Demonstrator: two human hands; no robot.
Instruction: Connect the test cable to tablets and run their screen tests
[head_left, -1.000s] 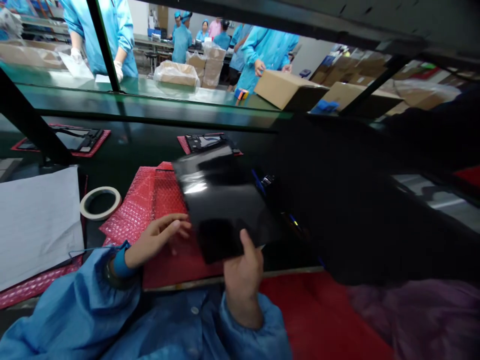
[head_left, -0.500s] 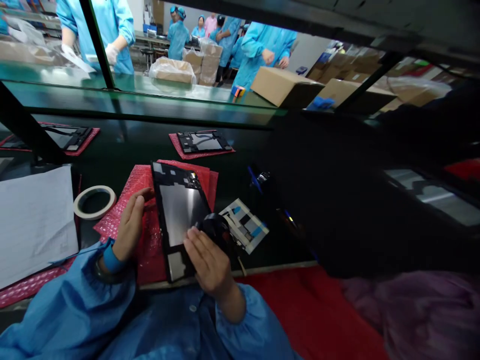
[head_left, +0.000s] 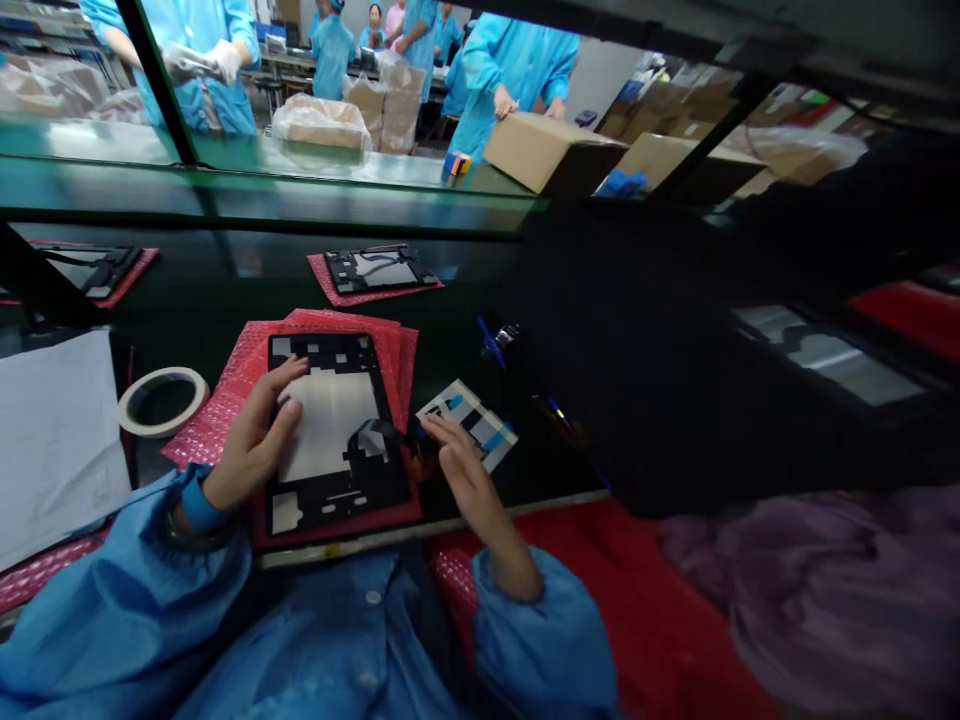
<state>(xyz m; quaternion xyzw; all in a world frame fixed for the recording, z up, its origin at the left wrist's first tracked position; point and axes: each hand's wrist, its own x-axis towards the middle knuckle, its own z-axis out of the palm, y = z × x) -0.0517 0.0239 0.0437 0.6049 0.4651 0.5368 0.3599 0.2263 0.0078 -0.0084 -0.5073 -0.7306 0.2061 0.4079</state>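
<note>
"Where's the panel (head_left: 330,450)?"

"Lying flat on a stack of red bubble bags (head_left: 337,340). It has a black frame and a silver centre."

"And the left hand (head_left: 251,440)?"

"Open, fingers spread, resting on the panel's silver centre, not gripping."

"The right hand (head_left: 465,475)?"

"Partly curled, fingertips at a dark curled film (head_left: 373,438) on the panel. I can't tell whether they have hold of it."

"What's beside them?"

"A printed card (head_left: 469,425) with blue patches lies just right of the bags, and a tape roll (head_left: 161,402) sits to their left."
</note>
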